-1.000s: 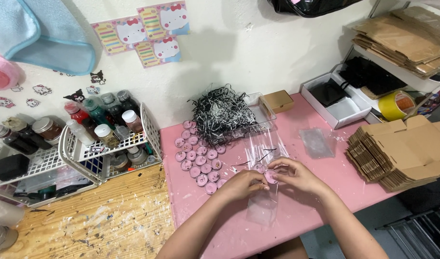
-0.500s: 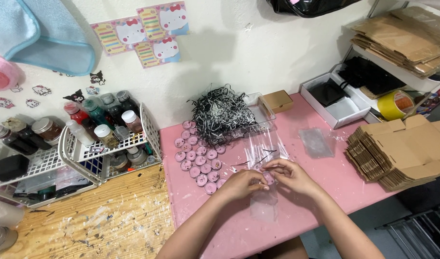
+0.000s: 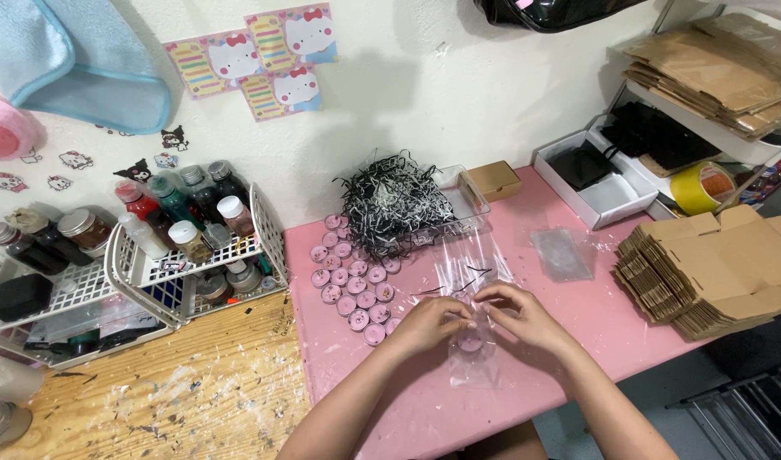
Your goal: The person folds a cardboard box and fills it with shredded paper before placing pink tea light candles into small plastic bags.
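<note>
**Hands at clear bag, pink bench**

Left hand (image 3: 431, 322) and right hand (image 3: 518, 313): close together, fingertips pinching clear plastic bag (image 3: 474, 362) with pink tealight candle (image 3: 470, 341) inside, flat on pink bench (image 3: 569, 341). Beyond: rows of pink tealights (image 3: 352, 277), stack of clear bags (image 3: 467, 268). Farthest: black-and-white shredded paper (image 3: 395, 203), small brown box (image 3: 491, 180).

My left hand (image 3: 430, 322) and right hand (image 3: 516, 313) are bare above the pink table (image 3: 578, 332): no gloves, rings, watch or bracelets. Both my forearms are uncovered too, with no sleeve in view.
</note>
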